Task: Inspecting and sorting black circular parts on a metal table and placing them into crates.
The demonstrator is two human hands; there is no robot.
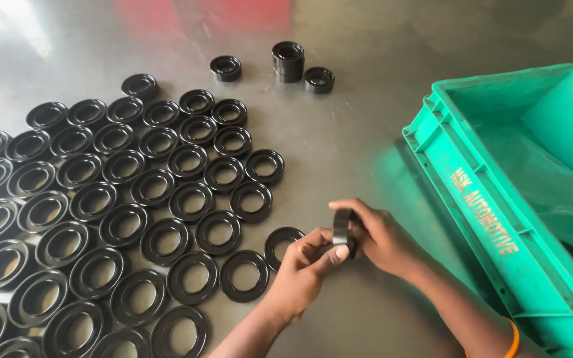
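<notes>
both hands meet at six o'clock: the left hand (303,268) and right hand (382,238) pinch one black ring (343,229) on edge between fingertips. it looks light, stiff and smooth, best gripped by its rim. at nine o'clock, rows of flat rings (121,219); at three o'clock, a green crate (492,219); at twelve o'clock, a small stack (288,61).

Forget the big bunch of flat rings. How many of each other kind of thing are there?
Green plastic crate: 1
Short black rings set apart, far side: 2
Tall black ring stack between them: 1
Black ring held by left hand and right hand: 1
Total: 5
</notes>
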